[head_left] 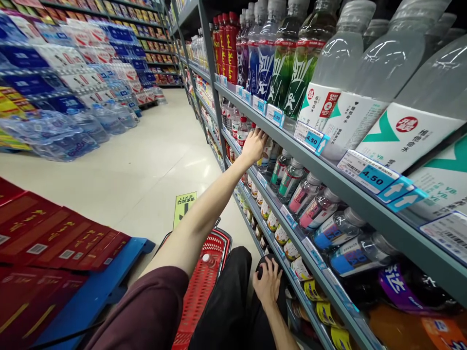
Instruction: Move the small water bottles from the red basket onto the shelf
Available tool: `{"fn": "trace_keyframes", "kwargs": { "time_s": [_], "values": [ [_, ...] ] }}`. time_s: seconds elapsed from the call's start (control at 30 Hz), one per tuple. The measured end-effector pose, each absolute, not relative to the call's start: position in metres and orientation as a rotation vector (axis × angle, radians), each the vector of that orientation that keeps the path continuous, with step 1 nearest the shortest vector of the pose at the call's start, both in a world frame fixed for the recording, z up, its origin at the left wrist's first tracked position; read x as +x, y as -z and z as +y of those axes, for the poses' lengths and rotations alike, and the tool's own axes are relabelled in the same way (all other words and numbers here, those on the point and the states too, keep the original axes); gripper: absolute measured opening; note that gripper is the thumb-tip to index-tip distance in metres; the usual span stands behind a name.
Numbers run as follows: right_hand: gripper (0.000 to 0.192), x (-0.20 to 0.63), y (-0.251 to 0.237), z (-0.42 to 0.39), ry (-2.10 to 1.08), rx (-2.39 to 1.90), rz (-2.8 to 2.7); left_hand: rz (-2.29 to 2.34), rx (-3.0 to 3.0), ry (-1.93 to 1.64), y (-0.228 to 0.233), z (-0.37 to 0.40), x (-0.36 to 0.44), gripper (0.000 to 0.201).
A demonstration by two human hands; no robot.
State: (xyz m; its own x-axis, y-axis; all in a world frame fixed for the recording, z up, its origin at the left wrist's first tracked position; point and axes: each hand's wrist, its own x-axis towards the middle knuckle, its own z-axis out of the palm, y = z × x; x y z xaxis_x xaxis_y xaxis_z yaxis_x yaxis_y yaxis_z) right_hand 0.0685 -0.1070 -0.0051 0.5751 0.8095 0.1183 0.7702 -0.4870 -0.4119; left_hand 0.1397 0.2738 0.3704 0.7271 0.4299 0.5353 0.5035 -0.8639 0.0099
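My left hand (254,145) reaches out to the middle shelf, just below the edge of the upper shelf. Its fingers bend down among the bottle tops, and what they grip is hidden beneath them. A clear bottle with a red cap (242,131) stands just left of it, and bottles with green labels (280,170) are to its right. My right hand (268,281) lies on my knee with fingers spread and nothing held. Under my left arm is a red shopping basket (191,304) on the floor, with a white-capped bottle (208,260) inside.
The upper shelf edge (288,133) slants across the right side, bearing large white-labelled bottles (353,119) and price tags. Red boxes (47,233) sit on a blue pallet (80,311) at lower left. Water packs (69,131) are stacked farther back. A floor exit sign (184,204) lies beyond the basket.
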Motion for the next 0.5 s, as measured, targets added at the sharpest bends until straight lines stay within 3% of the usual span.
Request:
{"fn": "trace_keyframes", "kwargs": {
  "time_s": [0.5],
  "values": [
    [0.030, 0.069, 0.005, -0.107, -0.140, -2.405, -1.274, -0.764, -2.830, 0.937, -0.356, 0.294, 0.147, 0.079]
  ]
}}
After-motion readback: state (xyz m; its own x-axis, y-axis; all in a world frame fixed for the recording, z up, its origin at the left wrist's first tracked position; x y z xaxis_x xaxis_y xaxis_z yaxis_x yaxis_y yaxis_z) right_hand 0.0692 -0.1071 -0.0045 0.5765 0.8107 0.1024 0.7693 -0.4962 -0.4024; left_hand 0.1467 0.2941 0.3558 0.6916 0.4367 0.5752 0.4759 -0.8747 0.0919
